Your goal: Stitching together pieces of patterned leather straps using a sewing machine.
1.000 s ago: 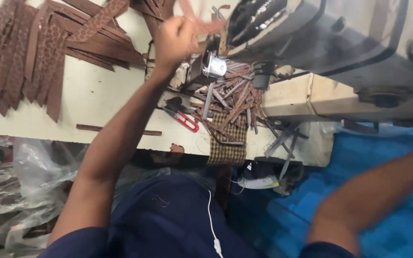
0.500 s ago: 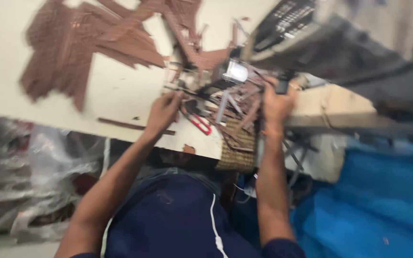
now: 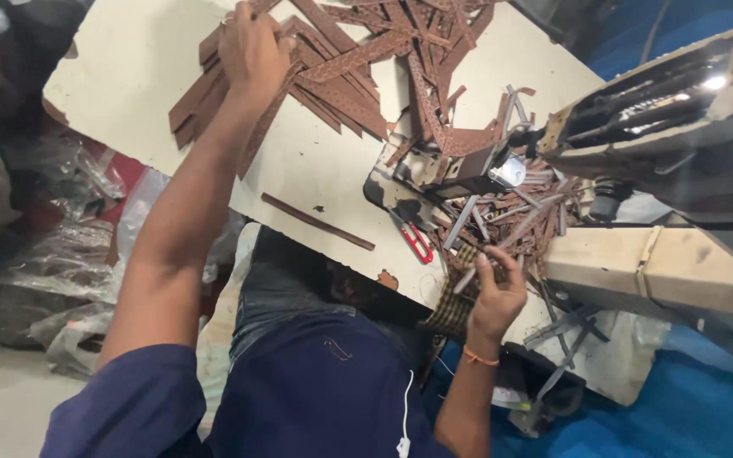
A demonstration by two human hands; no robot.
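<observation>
A heap of brown perforated strips (image 3: 341, 64) lies at the far side of the pale surface (image 3: 129, 76). The left hand (image 3: 252, 47) presses down on them, fingers curled over several. The right hand (image 3: 495, 288) pinches grey and brown strips (image 3: 511, 222) beside the sewing machine (image 3: 672, 127), near red-handled snips (image 3: 417, 244).

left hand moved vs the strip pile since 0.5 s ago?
Yes. The left hand was near the red-handled snips by the table's near edge; it now rests out on the pile of brown strips, farther from the person.
</observation>
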